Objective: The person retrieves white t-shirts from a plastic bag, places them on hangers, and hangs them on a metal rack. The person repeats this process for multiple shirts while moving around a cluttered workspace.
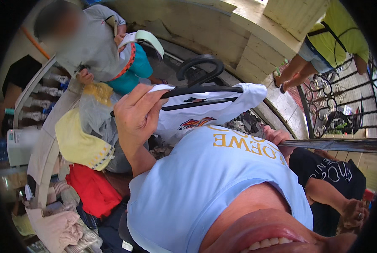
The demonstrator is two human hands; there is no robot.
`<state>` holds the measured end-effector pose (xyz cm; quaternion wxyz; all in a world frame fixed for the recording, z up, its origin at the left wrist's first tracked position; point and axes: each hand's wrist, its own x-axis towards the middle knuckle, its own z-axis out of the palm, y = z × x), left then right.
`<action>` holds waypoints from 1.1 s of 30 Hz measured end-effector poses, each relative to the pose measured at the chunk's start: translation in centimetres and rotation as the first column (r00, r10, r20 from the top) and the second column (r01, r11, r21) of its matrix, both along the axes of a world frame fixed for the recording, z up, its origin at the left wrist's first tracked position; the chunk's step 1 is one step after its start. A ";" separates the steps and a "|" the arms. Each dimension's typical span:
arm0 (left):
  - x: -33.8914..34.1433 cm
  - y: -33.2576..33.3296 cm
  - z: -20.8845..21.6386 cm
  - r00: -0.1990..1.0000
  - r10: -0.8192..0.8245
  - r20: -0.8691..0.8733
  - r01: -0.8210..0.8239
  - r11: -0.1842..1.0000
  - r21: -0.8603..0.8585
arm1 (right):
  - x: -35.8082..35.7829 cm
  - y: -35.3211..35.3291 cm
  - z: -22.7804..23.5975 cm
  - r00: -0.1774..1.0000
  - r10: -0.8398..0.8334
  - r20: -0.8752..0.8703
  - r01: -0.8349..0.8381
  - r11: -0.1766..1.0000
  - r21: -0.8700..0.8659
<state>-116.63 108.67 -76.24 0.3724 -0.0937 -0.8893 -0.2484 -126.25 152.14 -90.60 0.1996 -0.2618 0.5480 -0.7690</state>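
Observation:
My left hand (pixel 135 116) pinches a black plastic clothes hanger (pixel 199 89) near one shoulder, together with the edge of a white T-shirt (pixel 249 95) that hangs on it. The hanger's hook (pixel 205 63) points away from me. A small colourful print shows on the white T-shirt's front, and my light blue shirt hides its lower part. My right hand (pixel 277 137) is on the other side of my chest, fingers curled around the near end of a shiny dark pole (pixel 332 145), which runs off to the right rim.
Left, a person (pixel 95 50) in grey holds a pale garment. Beside them lie a yellow cloth (pixel 83 139), a clear plastic bag (pixel 98 111) and red cloth (pixel 93 189). Shelves (pixel 32 105) stand far left. Right are a black iron gate (pixel 340 97), a person in yellow (pixel 340 33) and one in black (pixel 327 177).

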 end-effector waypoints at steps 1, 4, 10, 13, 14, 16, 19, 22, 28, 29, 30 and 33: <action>0.3 -0.1 -0.3 1.000 0.002 -0.017 -0.002 1.000 0.021 | -0.2 -0.3 0.3 1.000 0.015 -0.002 -0.015 1.000 0.008; 0.5 -0.1 0.7 0.999 0.028 0.041 -0.025 0.998 -0.061 | 0.2 -1.2 -0.3 0.999 0.041 0.013 -0.041 0.999 0.007; 0.5 -0.6 0.3 0.997 0.047 0.054 -0.043 0.996 -0.084 | -0.8 -3.6 -1.1 0.992 0.120 0.045 -0.120 0.993 0.001; 0.2 -0.9 0.0 0.996 0.039 0.078 -0.035 0.998 -0.048 | -1.3 -5.2 -1.2 0.984 0.165 0.062 -0.165 0.986 -0.006; -0.2 -1.0 -0.1 0.997 0.032 0.063 -0.029 0.999 -0.046 | -1.5 -5.7 -1.2 0.982 0.176 0.067 -0.176 0.984 -0.009; -0.3 -1.3 -0.6 0.998 0.036 0.056 -0.034 0.999 -0.030 | -1.5 -6.6 -1.5 0.976 0.201 0.086 -0.201 0.980 -0.006; -0.9 -1.5 -0.6 0.998 0.009 0.055 -0.008 1.000 -0.003 | -1.6 -7.7 -1.7 0.966 0.230 0.116 -0.232 0.973 -0.003; -1.2 -1.8 -0.5 0.998 0.006 0.066 -0.005 1.000 -0.022 | -1.6 -8.4 -1.7 0.962 0.236 0.134 -0.240 0.971 0.011; -2.6 -2.6 -0.3 0.998 -0.031 0.052 0.034 0.998 -0.055 | -1.7 -8.7 -0.2 0.993 0.114 0.039 -0.117 0.988 0.104; -2.6 -2.6 -0.3 0.999 -0.028 0.034 0.030 0.998 -0.063 | -2.2 -8.9 0.3 0.995 0.063 -0.078 -0.052 0.989 0.140; -2.6 -2.6 -0.3 1.000 -0.027 0.016 0.029 0.997 -0.072 | -2.8 -9.1 1.0 0.981 0.008 -0.196 0.026 0.985 0.172; -4.1 -3.5 -0.6 0.997 -0.065 -0.029 0.060 0.988 -0.144 | -4.0 -9.5 4.8 0.823 -0.143 -0.550 0.316 0.920 0.234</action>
